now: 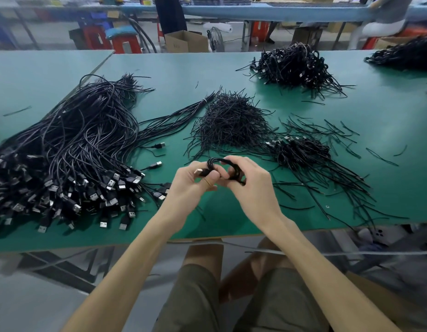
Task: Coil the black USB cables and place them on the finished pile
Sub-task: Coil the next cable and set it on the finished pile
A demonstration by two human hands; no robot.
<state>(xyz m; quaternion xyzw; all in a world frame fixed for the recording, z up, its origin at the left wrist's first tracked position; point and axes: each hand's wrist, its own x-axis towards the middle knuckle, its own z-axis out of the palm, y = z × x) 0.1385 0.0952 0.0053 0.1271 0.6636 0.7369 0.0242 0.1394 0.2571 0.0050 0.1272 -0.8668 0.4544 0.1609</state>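
Observation:
A coiled black USB cable (pixel 218 161) is held between both hands above the green table (pixel 387 111). My left hand (pixel 190 185) pinches its end at the silver plug (pixel 198 171). My right hand (pixel 250 183) grips the other side of the coil. At the left lies a large bundle of uncoiled USB cables (pixel 71 149), plugs toward me. Just right of my hands sits a small pile of coiled cables (pixel 301 149).
A heap of short black twist ties (pixel 231 121) lies behind my hands, with loose ties scattered to the right. Larger coiled-cable piles (pixel 293 65) sit at the back right. Beyond the table are stools, cardboard boxes and other people.

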